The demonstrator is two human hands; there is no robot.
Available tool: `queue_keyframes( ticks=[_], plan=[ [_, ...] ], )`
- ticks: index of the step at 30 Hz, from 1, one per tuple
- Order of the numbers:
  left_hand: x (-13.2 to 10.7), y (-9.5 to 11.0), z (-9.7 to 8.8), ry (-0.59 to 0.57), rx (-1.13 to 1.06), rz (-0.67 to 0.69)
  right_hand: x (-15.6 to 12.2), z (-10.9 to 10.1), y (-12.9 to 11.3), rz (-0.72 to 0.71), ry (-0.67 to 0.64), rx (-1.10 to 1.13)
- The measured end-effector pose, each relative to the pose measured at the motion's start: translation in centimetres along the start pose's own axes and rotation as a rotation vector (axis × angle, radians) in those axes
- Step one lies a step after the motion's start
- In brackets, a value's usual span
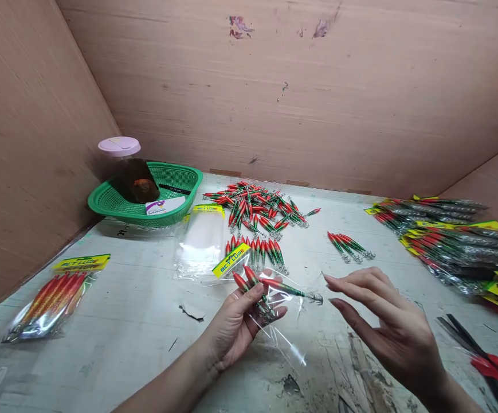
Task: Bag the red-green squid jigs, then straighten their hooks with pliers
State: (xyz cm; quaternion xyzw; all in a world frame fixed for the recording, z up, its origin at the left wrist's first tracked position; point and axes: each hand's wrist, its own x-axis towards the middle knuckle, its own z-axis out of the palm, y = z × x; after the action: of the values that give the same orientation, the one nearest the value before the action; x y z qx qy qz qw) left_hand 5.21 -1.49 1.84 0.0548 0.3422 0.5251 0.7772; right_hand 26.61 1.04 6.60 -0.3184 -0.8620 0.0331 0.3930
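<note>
My left hand [235, 327] is closed round a clear plastic bag [270, 304] with a yellow label, with red-and-green fishing lures [253, 282] partly inside it. One lure [291, 289] sticks out toward the right, its hooks just short of my right hand. My right hand [386, 321] hovers beside it with fingers stretched out and apart, holding nothing. A row of loose lures [259, 252] lies just beyond the bag.
A heap of loose lures [257, 209] lies at the back, a small group [349, 246] to the right. Filled packs [450, 241] pile up at right, one orange pack [51, 298] at left. Empty bags [201, 238], green basket [145, 195], red-handled scissors [485, 361].
</note>
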Motion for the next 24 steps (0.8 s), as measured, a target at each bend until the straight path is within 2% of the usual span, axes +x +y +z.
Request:
queue_keyframes(
  ticks=[3, 10, 17, 24],
  plan=[
    [0.1, -0.3, 0.0, 0.04, -0.007, -0.001, -0.4, -0.2, 0.2, 0.023, -0.042, 0.08],
    [0.4, -0.5, -0.2, 0.014, -0.021, 0.021, -1.2, 1.9, -1.8, 0.019, -0.126, 0.058],
    [0.0, -0.6, -0.1, -0.027, 0.019, 0.02, -0.5, 3.4, -2.8, -0.029, -0.039, -0.121],
    [0.1, -1.0, -0.1, -0.027, -0.012, 0.064, -0.9, 4.1, -2.8, 0.017, -0.067, -0.107]
  ],
)
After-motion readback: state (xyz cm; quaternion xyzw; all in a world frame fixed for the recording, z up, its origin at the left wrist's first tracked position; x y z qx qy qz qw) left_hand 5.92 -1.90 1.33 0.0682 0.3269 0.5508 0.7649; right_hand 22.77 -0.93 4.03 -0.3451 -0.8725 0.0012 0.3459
